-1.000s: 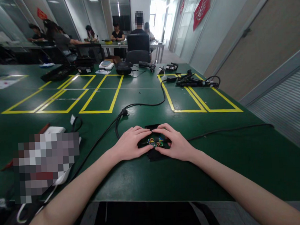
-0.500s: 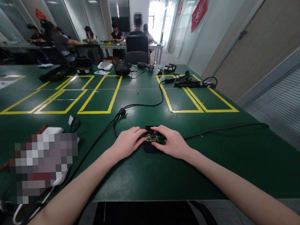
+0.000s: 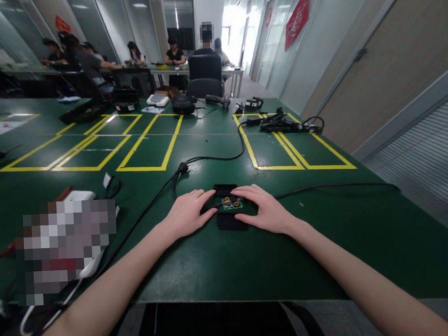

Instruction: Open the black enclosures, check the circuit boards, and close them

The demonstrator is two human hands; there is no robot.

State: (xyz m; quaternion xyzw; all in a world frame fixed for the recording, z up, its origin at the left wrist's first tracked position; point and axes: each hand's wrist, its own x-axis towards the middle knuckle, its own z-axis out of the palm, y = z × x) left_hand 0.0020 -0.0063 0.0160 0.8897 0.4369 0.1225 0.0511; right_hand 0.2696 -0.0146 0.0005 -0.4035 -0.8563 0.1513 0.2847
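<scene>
A small green circuit board (image 3: 232, 205) with orange-ringed coils lies on the green table between two black plastic case halves. The upper case half (image 3: 225, 189) is beyond the board, and the lower case half (image 3: 230, 222) is on the near side. From the left, my left hand (image 3: 189, 212) reaches in with thumb and fingers apart, its fingertips beside the board's end. My right hand (image 3: 265, 209) curves around the other end, fingers spread; its thumb tip is by the lower half and its forefinger by the upper half. A black cable (image 3: 336, 186) runs off to the right.
A black cord with a plug (image 3: 183, 167) crosses the table at left. A white power strip (image 3: 80, 195) lies near a blurred patch. Yellow tape rectangles (image 3: 140, 169) mark the table. Bundled black cables (image 3: 281, 123) and a power drill (image 3: 217, 100) lie farther back. Several people sit beyond.
My fingers have moved apart from the circuit board, with my right hand shifting right. The board and both case halves now show more fully, with the two halves farther apart.
</scene>
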